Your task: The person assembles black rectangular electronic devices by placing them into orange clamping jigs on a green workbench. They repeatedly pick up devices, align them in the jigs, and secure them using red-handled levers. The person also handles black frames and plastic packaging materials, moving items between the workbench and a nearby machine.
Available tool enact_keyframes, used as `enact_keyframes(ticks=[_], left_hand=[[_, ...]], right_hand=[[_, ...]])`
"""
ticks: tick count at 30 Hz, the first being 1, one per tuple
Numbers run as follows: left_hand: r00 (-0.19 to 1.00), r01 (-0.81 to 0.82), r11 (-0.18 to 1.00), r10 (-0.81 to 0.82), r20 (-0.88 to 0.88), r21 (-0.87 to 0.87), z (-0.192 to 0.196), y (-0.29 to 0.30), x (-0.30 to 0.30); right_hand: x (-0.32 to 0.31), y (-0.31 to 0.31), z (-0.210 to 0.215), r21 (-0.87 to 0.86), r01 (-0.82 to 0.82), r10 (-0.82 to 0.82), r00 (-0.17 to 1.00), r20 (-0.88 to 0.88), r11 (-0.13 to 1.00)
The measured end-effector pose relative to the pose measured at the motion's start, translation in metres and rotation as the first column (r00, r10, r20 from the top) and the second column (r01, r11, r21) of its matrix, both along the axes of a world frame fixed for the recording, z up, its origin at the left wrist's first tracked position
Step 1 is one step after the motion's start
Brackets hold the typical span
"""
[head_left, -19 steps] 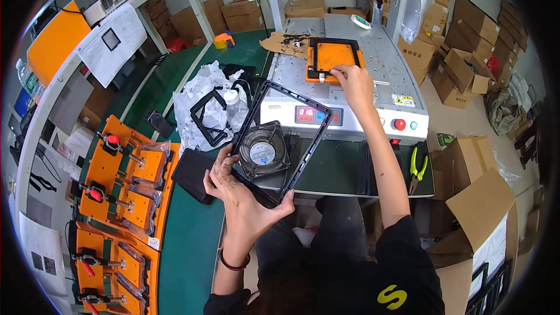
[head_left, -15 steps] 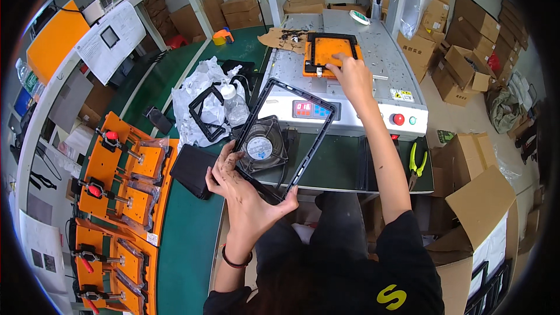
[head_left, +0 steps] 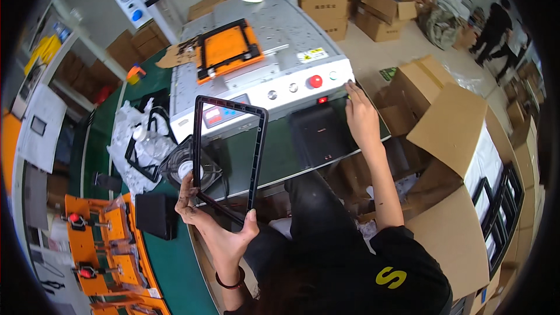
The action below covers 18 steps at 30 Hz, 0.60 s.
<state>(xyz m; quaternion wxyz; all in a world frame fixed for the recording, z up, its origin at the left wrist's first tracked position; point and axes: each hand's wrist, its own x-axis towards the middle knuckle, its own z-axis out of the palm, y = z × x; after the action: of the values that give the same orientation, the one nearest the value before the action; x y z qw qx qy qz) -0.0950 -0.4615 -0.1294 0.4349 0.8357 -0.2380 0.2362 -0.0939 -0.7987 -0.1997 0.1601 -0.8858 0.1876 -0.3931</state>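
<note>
- Two bare hands, mine, set well apart: the left hand (head_left: pixel 219 227) is spread wide and holds a black frame (head_left: pixel 258 151); the right hand (head_left: pixel 363 118) has its fingers slightly bent, and I cannot tell whether it grips or touches anything.
- The black frame stands raised over the desk's (head_left: pixel 175 274) front edge, its lower end between my thumb and fingers. I presumably hold it by the rim because its middle is open.
- My right hand is beside the right end of the machine (head_left: pixel 286 35), near the green button (head_left: pixel 333 75) and the red button (head_left: pixel 315 81), which sit on the front face, probably for easy reach.
- On the machine's top rests an orange plate (head_left: pixel 224 46) with black edging (head_left: pixel 251 38); lying flat there, it is likely well supported.
- At left, a round fan (head_left: pixel 175 166) and a black stack (head_left: pixel 156 216) occupy the desk, perhaps placed aside to leave my working side free.
</note>
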Motion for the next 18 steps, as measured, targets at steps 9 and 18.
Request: enact_keyframes(ticks=[9,18], left_hand=[[0.997,0.065,0.998,-0.065,-0.028,0.013,-0.010,-0.017,-0.003],[0.974,0.203,0.978,-0.207,-0.092,-0.052,-0.021,-0.033,-0.018]], right_hand=[[0.016,-0.009,0.006,-0.372,0.128,-0.158,0.986,-0.053,0.919],[0.009,-0.009,0.028,-0.101,-0.058,0.037,0.980,-0.197,0.993]])
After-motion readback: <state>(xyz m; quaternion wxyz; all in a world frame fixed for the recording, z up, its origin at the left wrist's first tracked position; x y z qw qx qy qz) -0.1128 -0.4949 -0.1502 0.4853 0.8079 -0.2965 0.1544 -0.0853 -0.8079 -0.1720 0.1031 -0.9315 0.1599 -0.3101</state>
